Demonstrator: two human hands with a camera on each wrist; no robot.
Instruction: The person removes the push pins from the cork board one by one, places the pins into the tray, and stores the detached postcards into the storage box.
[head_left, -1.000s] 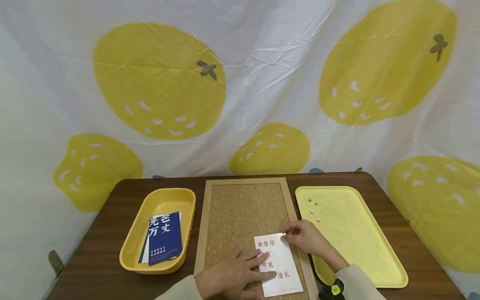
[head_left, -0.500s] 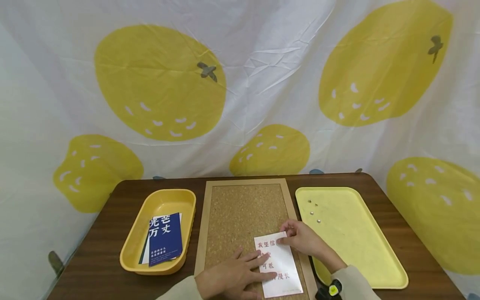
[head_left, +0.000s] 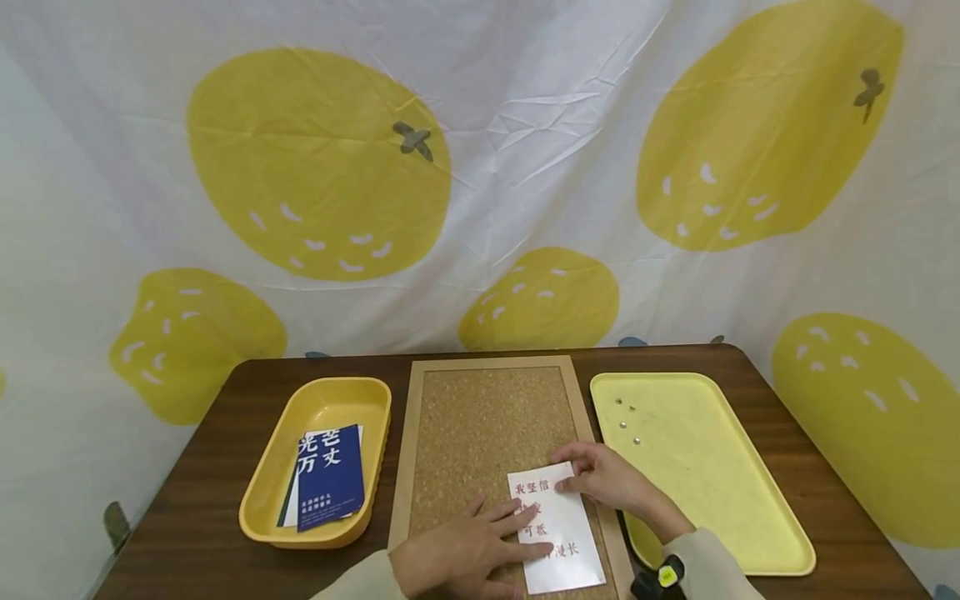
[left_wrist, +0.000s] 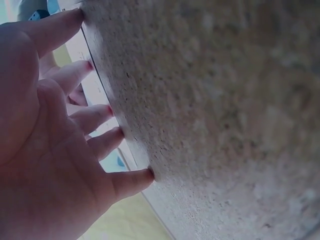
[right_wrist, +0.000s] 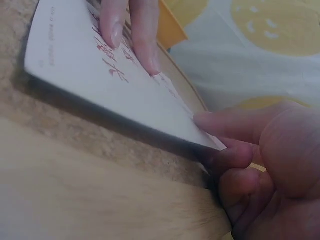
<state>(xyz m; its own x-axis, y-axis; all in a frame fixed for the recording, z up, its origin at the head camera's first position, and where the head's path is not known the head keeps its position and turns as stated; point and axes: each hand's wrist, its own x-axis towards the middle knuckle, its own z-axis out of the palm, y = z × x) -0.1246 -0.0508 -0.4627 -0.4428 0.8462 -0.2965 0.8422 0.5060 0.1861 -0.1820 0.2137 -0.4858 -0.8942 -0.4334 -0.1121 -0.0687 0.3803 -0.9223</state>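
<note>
A white card with red Chinese characters (head_left: 576, 523) lies on the lower right of a wood-framed cork board (head_left: 487, 421). My left hand (head_left: 471, 546) is spread from the left, its fingertips resting on the card and the cork. At the card's top right corner, my right hand (head_left: 611, 482) pinches it: in the right wrist view the thumb (right_wrist: 220, 125) is on the printed face and curled fingers (right_wrist: 235, 157) are at the edge below. The card's near edge stands slightly off the cork there. Some of the characters are hidden under the left fingers.
Left of the board, a yellow-orange basket (head_left: 258, 492) holds a dark blue card (head_left: 330, 483) atop others. A pale yellow tray (head_left: 720, 475) on the right has several small metal tacks (head_left: 637, 441). A lemon-print cloth (head_left: 487, 167) hangs behind the brown table (head_left: 195, 500).
My right hand has shifted slightly left along the card's top edge, its thumb now over the corner. The left hand and card have stayed put.
</note>
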